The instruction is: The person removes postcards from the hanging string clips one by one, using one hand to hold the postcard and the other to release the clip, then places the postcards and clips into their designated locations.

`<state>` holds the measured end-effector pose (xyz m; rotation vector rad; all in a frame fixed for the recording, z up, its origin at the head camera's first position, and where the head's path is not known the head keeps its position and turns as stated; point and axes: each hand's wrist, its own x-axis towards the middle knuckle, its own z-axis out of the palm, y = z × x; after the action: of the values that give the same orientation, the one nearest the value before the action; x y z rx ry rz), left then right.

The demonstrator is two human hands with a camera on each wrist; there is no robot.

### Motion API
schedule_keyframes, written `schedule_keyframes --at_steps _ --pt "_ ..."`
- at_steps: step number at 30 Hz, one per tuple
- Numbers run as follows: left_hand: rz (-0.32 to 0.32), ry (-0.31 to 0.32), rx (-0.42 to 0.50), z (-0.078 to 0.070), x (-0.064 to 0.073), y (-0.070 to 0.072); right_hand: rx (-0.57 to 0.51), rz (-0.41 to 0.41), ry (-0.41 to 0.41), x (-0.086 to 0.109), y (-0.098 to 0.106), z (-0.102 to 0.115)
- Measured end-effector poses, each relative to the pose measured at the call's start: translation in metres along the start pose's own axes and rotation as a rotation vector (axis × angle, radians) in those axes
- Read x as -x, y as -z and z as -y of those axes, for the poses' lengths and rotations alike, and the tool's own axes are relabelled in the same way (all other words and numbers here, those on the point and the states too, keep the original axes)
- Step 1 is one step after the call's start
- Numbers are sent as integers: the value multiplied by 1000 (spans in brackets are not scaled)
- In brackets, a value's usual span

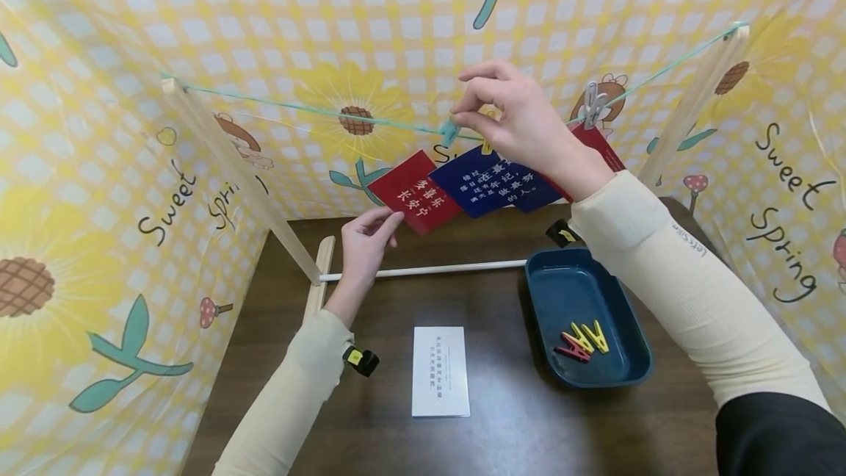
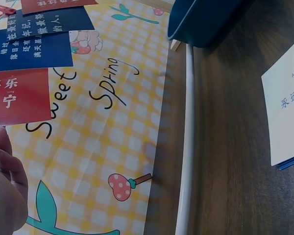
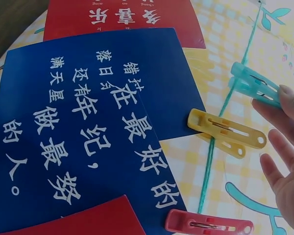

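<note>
My left hand (image 1: 366, 244) pinches a red card (image 1: 418, 193) with white lettering by its lower edge, just below the green string (image 1: 297, 107). Between thumb and fingertips, my right hand (image 1: 512, 105) holds a teal clothespin (image 3: 255, 83), whose jaws overlap the string. The red card's upper edge lies a little apart from those jaws. Beside it, dark blue cards (image 1: 465, 182) with white lettering hang overlapping. A yellow clothespin (image 3: 225, 129) and a red clothespin (image 3: 208, 223) grip the string by them. Farther right, a grey clothespin (image 1: 593, 105) is at another red card (image 1: 598, 144), partly hidden by my right wrist.
A dark blue tray (image 1: 537, 314) on the right holds yellow clothespins (image 1: 595, 336) and red ones (image 1: 573, 348). White-topped cards (image 1: 440, 372) lie stacked on the brown table. Wooden posts (image 1: 241, 178) carry the string, with a white rod (image 1: 449, 269) low between them.
</note>
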<state>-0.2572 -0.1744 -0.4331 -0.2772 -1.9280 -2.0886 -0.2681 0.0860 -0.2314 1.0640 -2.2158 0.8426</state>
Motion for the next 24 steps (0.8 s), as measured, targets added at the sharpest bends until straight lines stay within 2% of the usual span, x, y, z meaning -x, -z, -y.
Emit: schedule_keyframes --at_steps 10,17,24 --pt "6 30 -21 -13 4 4 4 -31 29 0 2 5" --pt "-1 32 -31 -2 3 11 28 -59 66 5 9 11" --pt "-1 3 -20 0 4 14 44 -68 75 13 13 10"
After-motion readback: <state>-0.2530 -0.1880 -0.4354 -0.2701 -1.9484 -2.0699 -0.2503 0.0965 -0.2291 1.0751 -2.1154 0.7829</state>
